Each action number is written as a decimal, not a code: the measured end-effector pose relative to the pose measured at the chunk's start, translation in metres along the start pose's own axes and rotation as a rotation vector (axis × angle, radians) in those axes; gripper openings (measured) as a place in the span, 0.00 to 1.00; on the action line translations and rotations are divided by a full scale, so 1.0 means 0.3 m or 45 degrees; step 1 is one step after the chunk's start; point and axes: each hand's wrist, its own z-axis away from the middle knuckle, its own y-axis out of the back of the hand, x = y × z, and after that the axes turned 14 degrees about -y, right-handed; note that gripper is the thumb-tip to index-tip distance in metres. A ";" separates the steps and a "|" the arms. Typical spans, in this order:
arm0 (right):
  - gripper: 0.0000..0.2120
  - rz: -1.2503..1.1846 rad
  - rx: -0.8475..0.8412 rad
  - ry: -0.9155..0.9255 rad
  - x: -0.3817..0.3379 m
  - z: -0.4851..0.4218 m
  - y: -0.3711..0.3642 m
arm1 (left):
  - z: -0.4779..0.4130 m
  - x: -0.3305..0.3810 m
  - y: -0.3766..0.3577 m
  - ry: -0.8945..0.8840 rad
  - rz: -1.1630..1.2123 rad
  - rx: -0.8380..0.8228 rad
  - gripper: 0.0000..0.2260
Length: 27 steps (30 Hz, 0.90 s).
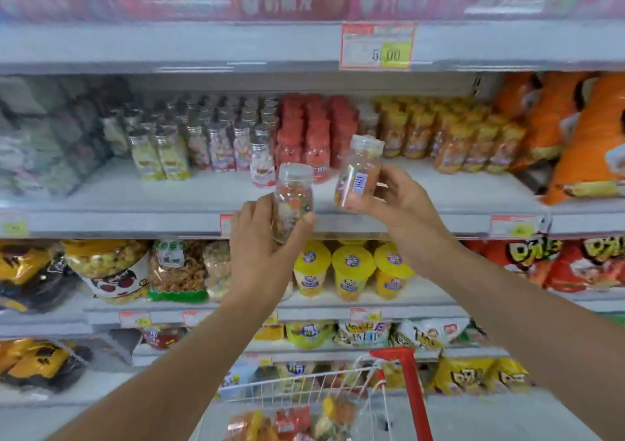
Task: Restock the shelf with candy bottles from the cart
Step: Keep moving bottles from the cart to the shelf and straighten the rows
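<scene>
Each hand holds a clear candy bottle in front of the middle shelf (439, 193). My left hand (260, 241) grips one bottle (293, 197) upright around its lower half. My right hand (395, 197) pinches a second bottle (360, 170), tilted right, its barcode label facing me. Both bottles hover near the shelf's front edge, close to a bare strip of shelf in front of red bottles (304, 129). The white wire cart (304, 403) with a red handle stands at the bottom and holds several more candy bottles.
Rows of silver-capped bottles (203, 136) stand left of the red ones, yellow-topped bottles (439, 132) to the right, orange snack bags (581, 136) at far right. Yellow-lidded cups (351, 271) and snack bags fill the lower shelves. A price tag (377, 46) hangs above.
</scene>
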 end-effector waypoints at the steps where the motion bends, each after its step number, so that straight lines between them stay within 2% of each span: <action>1: 0.21 0.003 0.032 0.015 -0.010 -0.020 0.033 | -0.032 0.002 -0.018 -0.023 -0.019 -0.004 0.16; 6: 0.21 0.166 0.174 0.060 -0.042 -0.146 0.181 | -0.177 0.009 -0.108 -0.096 0.010 -0.020 0.15; 14: 0.25 0.547 0.158 -0.019 0.004 -0.309 0.301 | -0.292 -0.033 -0.237 -0.056 -0.020 -0.097 0.14; 24: 0.31 0.561 0.066 -0.109 0.041 -0.383 0.324 | -0.319 -0.083 -0.290 -0.068 -0.116 -0.138 0.16; 27: 0.34 0.645 0.162 -0.095 0.052 -0.398 0.315 | -0.321 -0.093 -0.298 -0.084 -0.171 -0.126 0.16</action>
